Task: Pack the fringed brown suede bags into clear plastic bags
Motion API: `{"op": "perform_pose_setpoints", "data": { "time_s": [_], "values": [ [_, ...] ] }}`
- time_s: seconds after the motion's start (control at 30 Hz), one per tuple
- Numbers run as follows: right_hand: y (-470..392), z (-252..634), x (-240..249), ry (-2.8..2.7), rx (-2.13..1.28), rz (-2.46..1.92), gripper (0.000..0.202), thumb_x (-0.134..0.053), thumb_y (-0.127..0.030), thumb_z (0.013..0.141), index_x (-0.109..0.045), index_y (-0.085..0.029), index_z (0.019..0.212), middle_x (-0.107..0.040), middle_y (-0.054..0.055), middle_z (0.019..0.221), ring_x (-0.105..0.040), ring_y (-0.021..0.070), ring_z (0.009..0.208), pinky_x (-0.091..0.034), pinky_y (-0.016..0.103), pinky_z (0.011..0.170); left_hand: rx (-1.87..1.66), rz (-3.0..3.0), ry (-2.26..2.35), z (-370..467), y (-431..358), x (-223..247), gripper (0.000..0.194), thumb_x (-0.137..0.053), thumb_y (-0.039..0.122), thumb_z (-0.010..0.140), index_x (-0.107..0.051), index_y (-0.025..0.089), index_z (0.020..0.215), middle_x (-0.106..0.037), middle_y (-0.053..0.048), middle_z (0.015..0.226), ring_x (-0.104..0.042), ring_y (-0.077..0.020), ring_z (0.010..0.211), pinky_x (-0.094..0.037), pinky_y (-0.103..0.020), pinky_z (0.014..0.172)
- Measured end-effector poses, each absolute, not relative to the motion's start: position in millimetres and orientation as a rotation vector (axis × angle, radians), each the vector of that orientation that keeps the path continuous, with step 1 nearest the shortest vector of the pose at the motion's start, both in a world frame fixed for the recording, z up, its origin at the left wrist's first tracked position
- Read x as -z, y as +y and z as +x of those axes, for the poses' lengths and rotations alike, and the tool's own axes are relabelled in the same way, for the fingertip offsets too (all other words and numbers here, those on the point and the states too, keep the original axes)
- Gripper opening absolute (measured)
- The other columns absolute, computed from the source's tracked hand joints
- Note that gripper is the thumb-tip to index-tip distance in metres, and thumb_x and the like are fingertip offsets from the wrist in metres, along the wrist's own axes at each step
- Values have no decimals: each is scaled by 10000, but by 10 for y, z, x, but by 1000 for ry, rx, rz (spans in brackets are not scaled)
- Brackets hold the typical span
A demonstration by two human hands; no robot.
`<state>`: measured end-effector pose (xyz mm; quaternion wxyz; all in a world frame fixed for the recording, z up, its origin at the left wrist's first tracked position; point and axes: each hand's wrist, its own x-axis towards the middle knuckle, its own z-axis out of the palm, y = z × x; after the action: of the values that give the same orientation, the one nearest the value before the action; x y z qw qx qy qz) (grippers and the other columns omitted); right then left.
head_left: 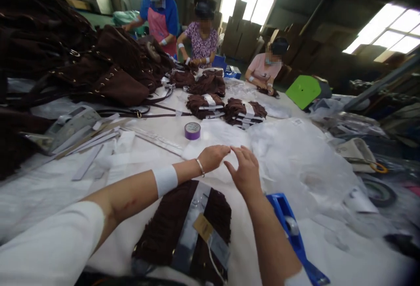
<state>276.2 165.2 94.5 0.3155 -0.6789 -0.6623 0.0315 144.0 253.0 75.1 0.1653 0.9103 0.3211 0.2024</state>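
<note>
My left hand (214, 157), with a bangle at the wrist, has its fingers pressed together; anything between them is too small to make out. Close beside its fingertips is my right hand (244, 171), its thumb and fingers apart. Below both hands lies a dark brown bundle (164, 229) with a grey band (188, 238) around it and a tan tag (203, 227) on a white string. A blue tape dispenser (287, 222) is partly hidden by my right forearm. Beyond my hands sits a purple tape roll (192, 131).
Brown bags (114, 80) are heaped at the left. Banded brown bundles (246, 111) lie farther back. Clear plastic bags (302, 163) cover the right side, near a green box (303, 91). Three people work across the table.
</note>
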Motion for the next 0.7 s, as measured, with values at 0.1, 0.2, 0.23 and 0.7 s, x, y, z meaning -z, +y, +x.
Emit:
{"op": "perform_pose_setpoints", "data": {
  "time_s": [0.1,0.2,0.23,0.7],
  "values": [
    [1780,2834,-948,-1960,-18,-1941,221,-561,-170,788,-679,-207,972,-619,67,863,-561,210,843,-414,316,771,-470,2846,766,1420,2436,-862,244,-414,262,926,-529,124,1090,-610,-118,1014,-556,-236,978,-395,-361,866],
    [1695,2874,-801,-1949,43,-1946,280,-515,-139,783,-679,-221,994,-601,58,887,-543,197,839,-409,294,742,-214,2974,851,1236,2460,-935,177,-508,137,820,-597,88,965,-618,-148,947,-571,-262,917,-397,-382,809],
    [1617,2903,-746,-1919,75,-1947,301,-513,-136,771,-677,-220,1009,-600,58,893,-536,202,860,-408,301,769,-158,2973,931,1123,2483,-941,163,-507,100,789,-618,81,907,-619,-157,930,-575,-268,908,-397,-389,800],
    [1086,2943,126,-491,-819,-1435,448,-483,-520,816,-536,-237,1160,-651,20,933,-638,138,795,-545,303,687,-690,1384,1367,260,2317,-182,332,-359,176,894,-559,59,1132,-692,-128,809,-649,-137,624,-500,-230,566]
  ]
}}
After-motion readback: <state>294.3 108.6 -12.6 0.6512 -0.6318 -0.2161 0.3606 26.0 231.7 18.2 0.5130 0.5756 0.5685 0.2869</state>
